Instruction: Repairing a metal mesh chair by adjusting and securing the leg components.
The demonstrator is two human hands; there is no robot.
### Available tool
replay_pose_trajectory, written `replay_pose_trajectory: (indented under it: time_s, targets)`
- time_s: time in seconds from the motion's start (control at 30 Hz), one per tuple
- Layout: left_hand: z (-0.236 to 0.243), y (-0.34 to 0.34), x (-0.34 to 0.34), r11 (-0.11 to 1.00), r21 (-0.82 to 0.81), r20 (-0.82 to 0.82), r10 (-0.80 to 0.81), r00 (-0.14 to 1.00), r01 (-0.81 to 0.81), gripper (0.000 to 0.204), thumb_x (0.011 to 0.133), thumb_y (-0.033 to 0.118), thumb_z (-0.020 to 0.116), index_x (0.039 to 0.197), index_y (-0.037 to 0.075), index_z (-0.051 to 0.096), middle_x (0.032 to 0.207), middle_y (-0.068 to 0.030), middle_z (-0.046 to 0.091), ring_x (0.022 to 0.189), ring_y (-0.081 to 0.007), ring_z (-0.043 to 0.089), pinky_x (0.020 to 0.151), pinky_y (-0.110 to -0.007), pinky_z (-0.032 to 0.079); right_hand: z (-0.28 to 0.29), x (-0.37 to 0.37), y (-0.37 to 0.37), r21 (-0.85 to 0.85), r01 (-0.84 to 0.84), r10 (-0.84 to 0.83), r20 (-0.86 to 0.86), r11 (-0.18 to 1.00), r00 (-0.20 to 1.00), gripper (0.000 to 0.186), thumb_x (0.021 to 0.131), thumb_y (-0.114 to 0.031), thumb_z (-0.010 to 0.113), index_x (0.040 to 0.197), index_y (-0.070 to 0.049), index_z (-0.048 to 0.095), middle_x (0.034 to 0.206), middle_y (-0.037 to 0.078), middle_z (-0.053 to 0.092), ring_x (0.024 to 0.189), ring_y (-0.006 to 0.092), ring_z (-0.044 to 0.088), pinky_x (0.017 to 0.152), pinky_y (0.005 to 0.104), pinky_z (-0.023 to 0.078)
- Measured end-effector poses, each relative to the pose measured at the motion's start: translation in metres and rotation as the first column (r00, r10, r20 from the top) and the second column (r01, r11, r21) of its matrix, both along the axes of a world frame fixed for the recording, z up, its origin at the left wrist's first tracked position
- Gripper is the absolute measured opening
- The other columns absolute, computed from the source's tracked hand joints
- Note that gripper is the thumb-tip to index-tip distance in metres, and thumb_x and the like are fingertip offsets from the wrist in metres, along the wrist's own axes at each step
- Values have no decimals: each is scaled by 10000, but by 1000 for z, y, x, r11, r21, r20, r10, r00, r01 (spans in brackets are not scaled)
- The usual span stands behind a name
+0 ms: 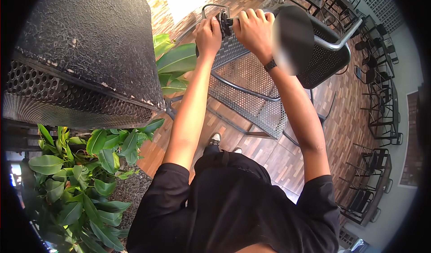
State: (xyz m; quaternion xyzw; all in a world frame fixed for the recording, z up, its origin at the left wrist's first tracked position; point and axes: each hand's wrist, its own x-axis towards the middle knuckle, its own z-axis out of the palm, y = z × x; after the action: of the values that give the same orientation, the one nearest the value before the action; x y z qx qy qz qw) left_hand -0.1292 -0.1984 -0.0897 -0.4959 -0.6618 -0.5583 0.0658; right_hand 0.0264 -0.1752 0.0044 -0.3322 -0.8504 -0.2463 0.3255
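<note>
Both my arms stretch forward, away from my body. My left hand (209, 35) is closed, its fingers curled over a dark thing mostly hidden beneath them. Just to its right, my right hand (255, 31), with a dark band on the wrist, is also closed around something dark. Between the two hands shows a small black bunched piece (224, 23), whose kind I cannot make out. A thin metal loop (215, 5) rises behind it. Below and beyond the hands stands perforated metal furniture (244, 80) with tubular bars. A dark, smeared oval (294, 40) sits right of my right hand.
A large black textured block (90, 33) with perforated sides stands at left, above leafy green plants (85, 172). A perforated chair back (330, 55) with a tubular armrest is at right. Several dark tables and chairs (375, 159) line the right wall. The floor (345, 118) is wood-patterned.
</note>
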Motion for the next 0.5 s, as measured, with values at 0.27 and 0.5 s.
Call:
replay_pose_trajectory:
  time_s: [0.27, 0.5]
  targets:
    - [1, 0, 8, 985, 92, -131, 157, 979, -145, 308, 1010, 272, 488, 920, 60, 694, 929, -111, 696, 872, -380, 629, 822, -503, 444, -11, -12, 3, 92, -35, 33, 31, 995, 999, 206, 934, -309, 601, 828, -136, 632, 794, 9, 631, 770, 211, 632, 715, 390, 460]
    - [-10, -3, -19, 998, 35, -9, 49, 999, -49, 316, 1009, 274, 493, 911, 50, 693, 942, -124, 707, 888, -387, 649, 834, -506, 461, -10, -20, -4, 82, -52, 52, -5, 995, 999, 199, 905, -299, 622, 801, -129, 622, 776, 12, 617, 766, 212, 627, 730, 391, 457]
